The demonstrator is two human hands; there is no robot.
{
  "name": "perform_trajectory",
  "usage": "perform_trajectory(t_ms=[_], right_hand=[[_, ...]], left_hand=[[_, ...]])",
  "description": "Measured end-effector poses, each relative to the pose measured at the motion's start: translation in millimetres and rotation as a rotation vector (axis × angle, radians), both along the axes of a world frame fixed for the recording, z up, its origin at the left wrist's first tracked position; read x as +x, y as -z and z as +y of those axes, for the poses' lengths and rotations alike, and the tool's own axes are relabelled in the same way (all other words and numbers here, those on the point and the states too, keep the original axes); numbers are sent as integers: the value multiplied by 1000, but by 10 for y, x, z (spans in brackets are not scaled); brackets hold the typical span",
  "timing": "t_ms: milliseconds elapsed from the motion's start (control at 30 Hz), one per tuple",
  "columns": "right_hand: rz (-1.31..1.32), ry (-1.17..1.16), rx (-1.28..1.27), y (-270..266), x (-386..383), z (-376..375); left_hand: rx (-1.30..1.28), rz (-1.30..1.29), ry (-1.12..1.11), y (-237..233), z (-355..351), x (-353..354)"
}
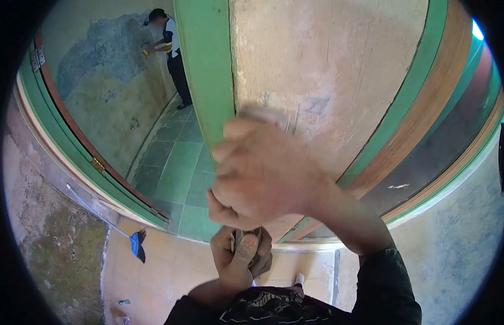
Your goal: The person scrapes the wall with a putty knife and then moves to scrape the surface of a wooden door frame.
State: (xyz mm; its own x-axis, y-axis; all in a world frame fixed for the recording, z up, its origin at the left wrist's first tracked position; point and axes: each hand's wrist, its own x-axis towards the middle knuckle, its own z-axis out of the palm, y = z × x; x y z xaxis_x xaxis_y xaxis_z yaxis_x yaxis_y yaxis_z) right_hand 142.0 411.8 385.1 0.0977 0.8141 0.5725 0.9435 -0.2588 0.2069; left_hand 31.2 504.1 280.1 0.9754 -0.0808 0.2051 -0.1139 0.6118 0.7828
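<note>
Spanning twelve to two o'clock stands a tall, worn, cream flat panel (338,49) bordered in green. At the dial's centre, the right hand (263,176) curls its fingers around a blurred grey-brown flat block (264,114), seemingly against the panel; level contact and even pressure should suit best. At six o'clock, the left hand (242,262) clasps a thin greyish piece (239,237) under its thumb.

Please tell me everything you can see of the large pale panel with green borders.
The panel looks like wood: pale beige, unevenly worn, with thin scratches and a grey smudge near its middle. Green strips border its left and right sides. It stands upright; the picture's edge cuts its top. The blurred right hand holds a greyish tool, seemingly against it; hand and forearm partly hide its lower part.
</note>
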Motion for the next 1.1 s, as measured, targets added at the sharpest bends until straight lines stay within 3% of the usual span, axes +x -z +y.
perform_trajectory(t_ms=[100, 167, 300, 367, 500, 567, 733, 900, 967, 1100], right_hand=[[2, -34, 48, 230, -21, 45], [-16, -44, 36, 218, 24, 14], [-18, -59, 96, 71, 6, 22], [16, 63, -12, 81, -68, 8], [39, 27, -165, 209, 1, 0], [21, 6, -12, 18, -4, 20], [47, 26, -137, 260, 5, 27], [-5, 90, 91, 2, -52, 30], [14, 50, 28, 348, -61, 15], [130, -28, 0, 416, -40, 27]], left_hand=[[-55, -67, 70, 55, 57, -34], [-47, 21, 31, 247, 43, -46], [-10, -31, -7, -35, 31, -12], [-16, -20, 0, 111, 15, -40], [-32, 55, 55, 152, 34, 8], [-57, 31, 60, 41, 40, -1], [-45, 72, 47, 254, 48, -94], [2, -19, -5, -21, 14, -59], [-3, 80, 46, 191, 72, -179], [26, 148, 57, 170, 133, -180]])
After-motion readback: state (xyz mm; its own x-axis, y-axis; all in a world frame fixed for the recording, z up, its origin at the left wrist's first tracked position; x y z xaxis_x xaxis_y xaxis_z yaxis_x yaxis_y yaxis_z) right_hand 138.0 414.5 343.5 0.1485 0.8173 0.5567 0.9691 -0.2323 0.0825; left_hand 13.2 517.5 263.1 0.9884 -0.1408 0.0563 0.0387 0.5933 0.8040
